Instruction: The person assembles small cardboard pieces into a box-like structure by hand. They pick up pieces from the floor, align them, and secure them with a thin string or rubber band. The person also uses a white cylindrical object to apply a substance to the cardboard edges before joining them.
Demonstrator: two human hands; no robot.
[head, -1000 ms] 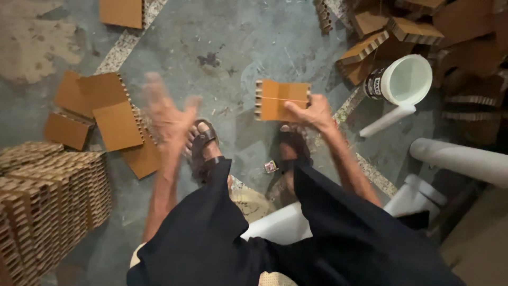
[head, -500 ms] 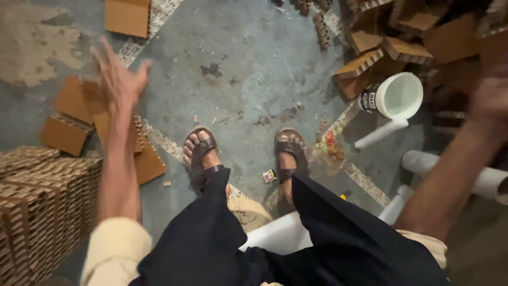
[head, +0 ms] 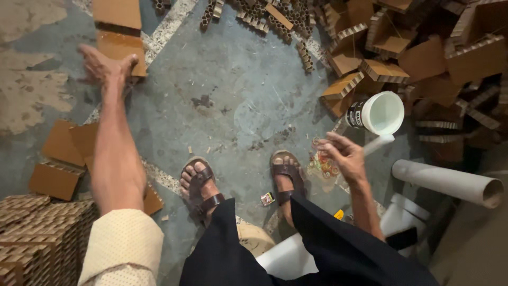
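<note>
My left hand [head: 104, 68] stretches far forward to the upper left, fingers spread, reaching onto a brown honeycomb cardboard piece [head: 123, 50] on the floor. It touches the piece's left edge; no grip shows. My right hand [head: 344, 153] hovers low at the right, fingers loosely curled and empty, above a small heap of coloured rubber bands [head: 324, 165] beside my right sandalled foot [head: 286, 177]. My left foot [head: 200, 185] rests on the concrete floor [head: 238, 95].
A big pile of honeycomb cardboard offcuts [head: 413, 47] fills the upper right. A white plastic bucket [head: 378, 113] stands next to it. A cardboard tube [head: 450, 182] lies at right. Flat cardboard pieces [head: 63, 159] and a stacked honeycomb block [head: 37, 233] sit at left.
My right hand had a cardboard piece a second ago and now is empty, lowered near my right foot. My left arm has swung forward and up to the far-left cardboard.
</note>
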